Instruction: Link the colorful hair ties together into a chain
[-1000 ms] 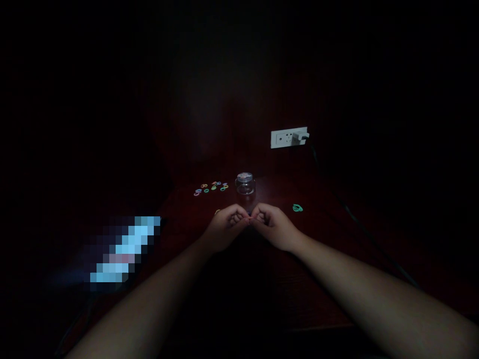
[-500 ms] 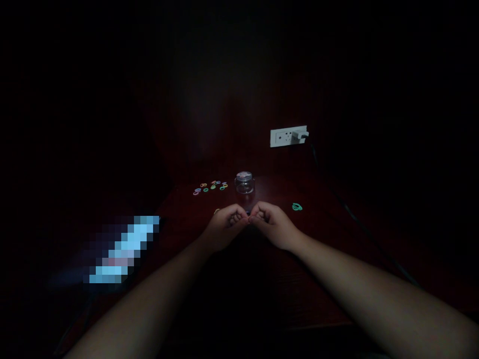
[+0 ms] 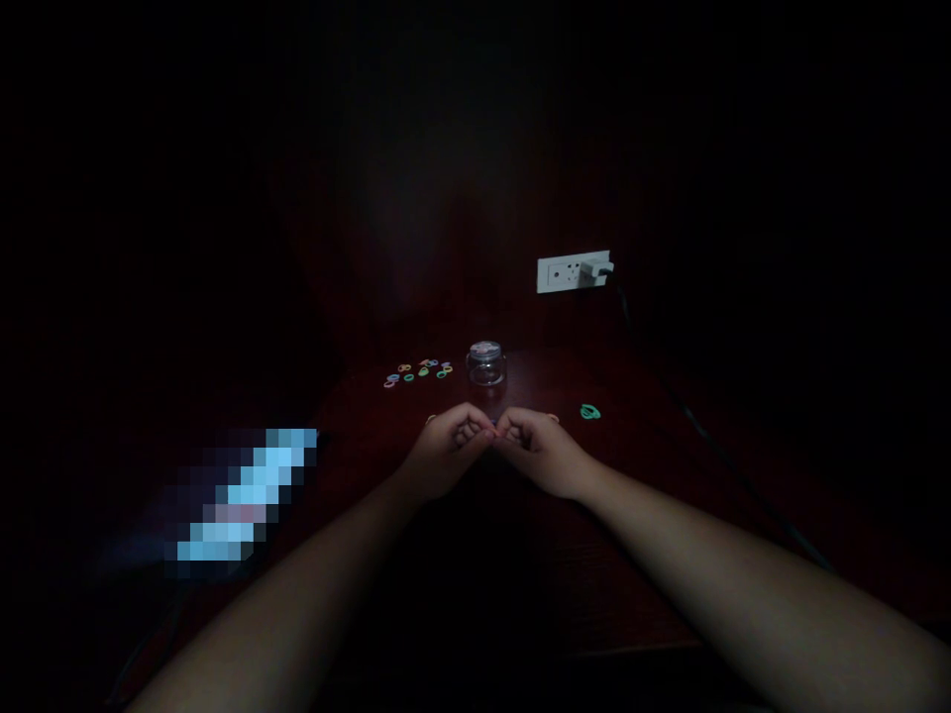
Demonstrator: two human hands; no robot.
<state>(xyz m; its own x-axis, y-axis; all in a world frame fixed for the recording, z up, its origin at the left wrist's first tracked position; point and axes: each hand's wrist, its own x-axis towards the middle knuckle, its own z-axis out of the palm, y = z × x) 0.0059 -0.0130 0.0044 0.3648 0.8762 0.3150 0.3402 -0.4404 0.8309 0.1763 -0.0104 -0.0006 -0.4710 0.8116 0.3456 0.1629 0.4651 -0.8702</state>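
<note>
My left hand (image 3: 451, 448) and my right hand (image 3: 538, 448) meet over the middle of the dark red table, both closed in a pinch with fingertips touching or nearly so. Whatever lies between the fingertips is too small and dim to name; a hint of purple shows there. Just beyond them stands a clear jar (image 3: 485, 364) with a printed lid, upright. Small coloured loops (image 3: 423, 371), several of them, lie scattered left of the jar. Right of my right hand are green loops (image 3: 589, 411) lying together. An orange loop (image 3: 553, 418) peeks out behind that hand.
A lit screen, blurred into blocks (image 3: 253, 495), glows at the left. On the back wall, a white socket panel (image 3: 557, 275) holds a plug (image 3: 596, 269), whose dark cable (image 3: 694, 421) runs down the right side. Surroundings are very dark.
My right hand has shifted slightly down, so the orange loop behind it now shows. The left hand stays nearly in place, and both keep their pinch.
</note>
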